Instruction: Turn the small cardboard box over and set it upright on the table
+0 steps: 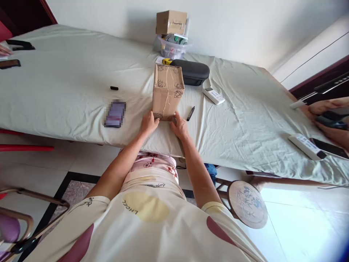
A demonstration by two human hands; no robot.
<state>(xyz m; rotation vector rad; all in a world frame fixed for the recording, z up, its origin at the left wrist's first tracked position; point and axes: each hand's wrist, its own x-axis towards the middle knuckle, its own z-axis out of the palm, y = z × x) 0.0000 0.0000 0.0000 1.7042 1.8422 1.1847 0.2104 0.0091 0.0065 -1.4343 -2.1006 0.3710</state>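
- Two hands hold the cardboard box (pixel 167 91) by its lower near corners; it sits upright on the cloth-covered table (pixel 131 65), between the phone (pixel 115 114) and the black pen (pixel 191 113).
- Handling it well calls for even pressure from both sides, low down, so the box neither tips nor twists; thin card would likely dent under a hard squeeze.
- Any turn or slide is best made slowly, as the cloth could ruck up and the black case (pixel 194 71) lies close behind, to the right.
- Left hand (pixel 149 123): fingers lightly bent, narrow around the left corner, thumb at the front bottom edge.
- Right hand (pixel 180 126): fingers curled in at the right corner; I cannot tell how firmly either presses.
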